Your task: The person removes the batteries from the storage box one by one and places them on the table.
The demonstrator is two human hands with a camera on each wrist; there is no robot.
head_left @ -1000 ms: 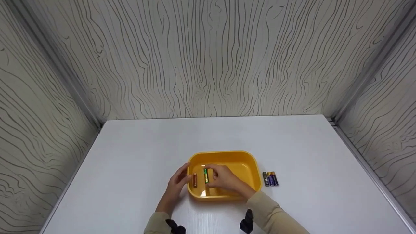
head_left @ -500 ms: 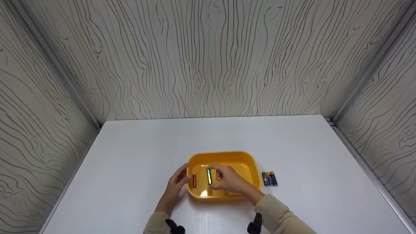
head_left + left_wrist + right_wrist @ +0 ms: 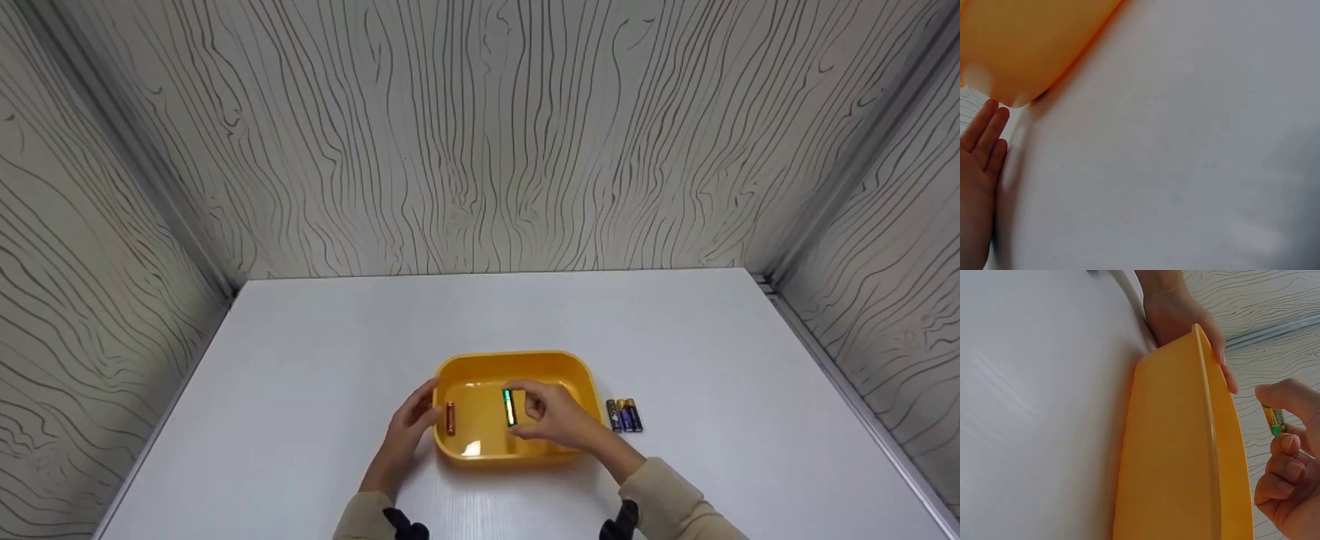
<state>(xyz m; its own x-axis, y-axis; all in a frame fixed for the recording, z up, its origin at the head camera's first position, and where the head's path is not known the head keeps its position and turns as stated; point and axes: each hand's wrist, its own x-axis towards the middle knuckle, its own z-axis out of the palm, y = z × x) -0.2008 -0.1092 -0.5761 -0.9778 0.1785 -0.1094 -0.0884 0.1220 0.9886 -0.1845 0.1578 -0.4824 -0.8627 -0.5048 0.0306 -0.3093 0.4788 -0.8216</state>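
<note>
My right hand [image 3: 561, 418] pinches a green AAA-size battery [image 3: 510, 408] by its two ends, thumb at one and index finger at the other, above a yellow plastic tray [image 3: 517, 460]. In the right wrist view the battery [image 3: 1274, 419] shows above the tray's rim, with the other fingers curled underneath. My left hand [image 3: 409, 424] holds the tray's left side; its thumb laps over the rim and its fingers lie along the outer wall. Inside the tray, close to that thumb, lies a copper-coloured battery [image 3: 450, 418].
Right of the tray, three batteries lie side by side on the white table [image 3: 337, 337]: a dark grey one [image 3: 613, 415] and two purple ones with gold ends [image 3: 630, 415]. Wood-patterned panels [image 3: 480, 135] enclose the table at the back and sides.
My right hand has carried the green battery rightward across the tray, away from the copper-coloured one. The left hand and tray have stayed put.
</note>
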